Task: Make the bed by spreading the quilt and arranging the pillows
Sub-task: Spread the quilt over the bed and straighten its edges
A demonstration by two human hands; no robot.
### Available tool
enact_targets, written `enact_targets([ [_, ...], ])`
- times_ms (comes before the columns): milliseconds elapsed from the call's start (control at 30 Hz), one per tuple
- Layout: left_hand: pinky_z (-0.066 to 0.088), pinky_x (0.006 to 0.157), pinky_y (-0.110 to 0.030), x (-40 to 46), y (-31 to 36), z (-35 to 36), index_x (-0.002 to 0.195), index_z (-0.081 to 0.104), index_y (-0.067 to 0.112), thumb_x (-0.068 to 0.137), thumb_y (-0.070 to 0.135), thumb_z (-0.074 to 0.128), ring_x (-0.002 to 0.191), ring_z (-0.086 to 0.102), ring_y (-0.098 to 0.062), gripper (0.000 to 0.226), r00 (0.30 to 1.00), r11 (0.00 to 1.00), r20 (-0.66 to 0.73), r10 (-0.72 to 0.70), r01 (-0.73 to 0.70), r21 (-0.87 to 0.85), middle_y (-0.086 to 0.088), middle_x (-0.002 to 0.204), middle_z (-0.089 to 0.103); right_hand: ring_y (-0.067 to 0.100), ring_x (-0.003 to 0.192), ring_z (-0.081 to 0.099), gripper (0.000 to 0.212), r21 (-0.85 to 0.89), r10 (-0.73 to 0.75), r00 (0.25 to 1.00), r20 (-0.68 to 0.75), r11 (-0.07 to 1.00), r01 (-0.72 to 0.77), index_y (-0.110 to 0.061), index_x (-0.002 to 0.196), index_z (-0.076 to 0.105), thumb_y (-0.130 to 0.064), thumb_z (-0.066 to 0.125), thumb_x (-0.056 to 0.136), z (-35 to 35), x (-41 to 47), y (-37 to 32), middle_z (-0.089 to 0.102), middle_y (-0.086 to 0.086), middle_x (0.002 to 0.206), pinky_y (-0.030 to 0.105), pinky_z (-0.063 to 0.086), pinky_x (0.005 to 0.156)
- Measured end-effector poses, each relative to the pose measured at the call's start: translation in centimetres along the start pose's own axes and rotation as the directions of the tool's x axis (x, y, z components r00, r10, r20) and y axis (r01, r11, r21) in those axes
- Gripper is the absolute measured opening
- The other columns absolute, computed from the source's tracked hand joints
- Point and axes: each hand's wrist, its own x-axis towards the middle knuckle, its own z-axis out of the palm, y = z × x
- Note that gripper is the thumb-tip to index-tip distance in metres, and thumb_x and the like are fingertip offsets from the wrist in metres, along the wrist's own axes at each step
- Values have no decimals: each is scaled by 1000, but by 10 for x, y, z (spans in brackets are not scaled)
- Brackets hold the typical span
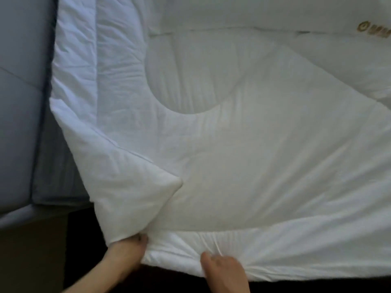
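Observation:
A white quilt [243, 149] with curved stitching covers most of the view, lying over the bed. Its near left corner [135, 195] is folded back on itself into a triangle. My left hand [124, 252] grips the quilt's near edge right under that folded corner. My right hand [224, 269] pinches the same near edge further right, and the fabric bunches into creases around its fingers. A gold logo [374, 29] shows on the quilt at the far right. No pillows are in view.
A grey-blue mattress or bed base [23, 102] lies bare to the left of the quilt, with its near corner at the lower left. Dark floor [84, 261] runs along the bottom under the bed's near edge.

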Motion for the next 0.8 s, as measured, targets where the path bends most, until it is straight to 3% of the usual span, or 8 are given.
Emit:
enact_targets([
  [167, 55, 57, -39, -26, -5, -11, 106, 63, 4, 71, 11, 39, 68, 64, -35, 43, 955, 998, -293, 55, -47, 34, -18, 88, 63, 18, 31, 54, 68, -17, 52, 997, 54, 999, -51, -23, 86, 41, -28, 85, 35, -12, 12, 27, 57, 1, 46, 25, 30, 29],
  [267, 48, 99, -54, -26, -14, -39, 130, 54, 0, 82, 11, 40, 121, 55, -46, 51, 918, 979, -370, 142, -75, 188, -32, 135, 52, 17, 32, 54, 81, 39, 147, 988, 48, 988, -149, -25, 91, 47, -36, 90, 25, -25, 7, 27, 61, -4, 48, 27, 25, 30],
  [400, -23, 113, -60, -8, -41, -101, 154, 12, 7, 83, 52, 62, 145, -20, -41, 98, 950, 837, -119, 290, -191, 513, -27, 159, -10, 21, 41, 56, 39, 72, 83, 980, -183, 995, -70, -22, 86, 52, -41, 71, 58, -60, 10, 25, 60, -5, 57, 27, 26, 40],
  [467, -28, 109, -59, 12, -60, -137, 153, 17, 6, 72, 71, 65, 144, -29, -37, 115, 968, 730, 88, 235, -236, 641, -21, 162, -15, 25, 53, 54, 21, 112, 64, 959, -277, 993, -34, -20, 77, 49, -33, 62, 67, -72, 16, 26, 54, -3, 67, 29, 29, 50],
  [567, -21, 114, -57, 24, -97, -167, 149, 36, 12, 68, 78, 59, 150, -19, -31, 107, 963, 518, 203, 178, -267, 813, -10, 165, 2, 27, 63, 51, 17, 123, 94, 949, -300, 991, -59, -20, 73, 47, -36, 51, 76, -79, 24, 26, 52, 0, 76, 32, 31, 57],
  [633, -13, 121, -36, 21, -129, -172, 148, 40, 27, 88, 63, 31, 153, 0, -16, 70, 979, 436, 31, 202, -118, 892, 3, 164, 16, 28, 61, 51, 18, 124, 112, 946, -304, 989, -78, -23, 72, 42, -39, 48, 79, -83, 27, 25, 52, 0, 72, 32, 31, 58],
  [700, -1, 122, -29, 18, -157, -176, 139, 45, 28, 92, 43, 22, 141, 36, -14, 54, 961, 469, -137, 241, 9, 883, -4, 149, 48, 30, 52, 51, 21, 146, 141, 941, -307, 984, -100, -26, 73, 33, -42, 45, 81, -86, 25, 22, 51, -1, 61, 31, 31, 53],
  [800, 15, 121, -48, 5, -194, -183, 106, 38, 13, 90, 10, 46, 92, 67, -26, 18, 969, 624, -58, 239, -107, 774, -7, 89, 71, 30, 41, 53, 30, 130, 198, 950, -242, 977, -171, -28, 73, 32, -49, 53, 79, -80, 13, 3, 51, 0, 48, 30, 28, 42],
])
